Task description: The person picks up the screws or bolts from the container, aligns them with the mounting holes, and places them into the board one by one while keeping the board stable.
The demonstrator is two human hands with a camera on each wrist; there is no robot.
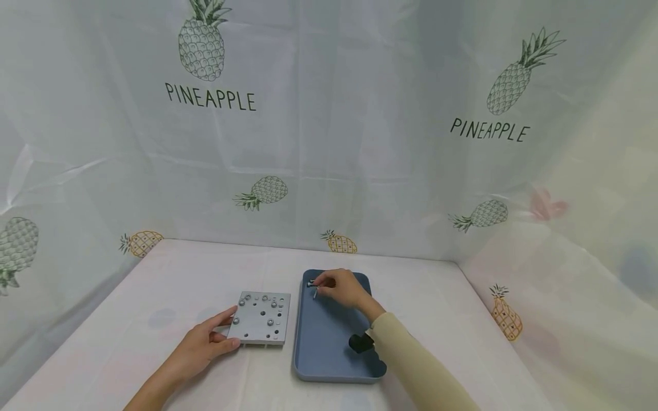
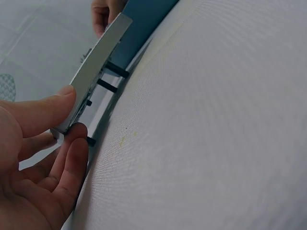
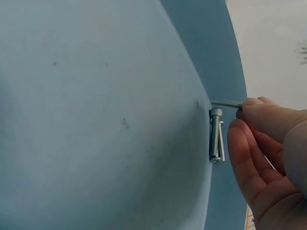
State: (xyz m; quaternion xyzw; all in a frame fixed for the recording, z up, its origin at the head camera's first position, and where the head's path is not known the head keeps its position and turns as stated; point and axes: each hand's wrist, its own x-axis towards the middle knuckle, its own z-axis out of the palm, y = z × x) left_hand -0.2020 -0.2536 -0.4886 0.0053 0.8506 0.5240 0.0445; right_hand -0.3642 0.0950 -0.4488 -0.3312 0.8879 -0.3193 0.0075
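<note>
At the left, my left hand (image 1: 203, 345) grips a square metal plate (image 1: 257, 332) by its left edge. In the left wrist view the thumb lies on the plate's edge and the fingers curl under it. Several socket-head screws (image 1: 270, 322) stand in the plate's holes, and dark screw shanks (image 2: 108, 86) stick out below. Over the far end of a blue tray (image 1: 321, 365), my right hand (image 1: 345, 288) pinches a threaded screw (image 3: 227, 103) between thumb and fingertips; its head is hidden by them. More screws (image 3: 216, 136) lie close together beside the tray's far wall, just below that hand.
The tray stands just right of the plate on a white cloth-covered table (image 1: 195, 274). A pineapple-print curtain (image 1: 349, 142) hangs behind the table and along its sides. A black wrist camera (image 1: 361, 343) on the right sleeve hangs over the tray.
</note>
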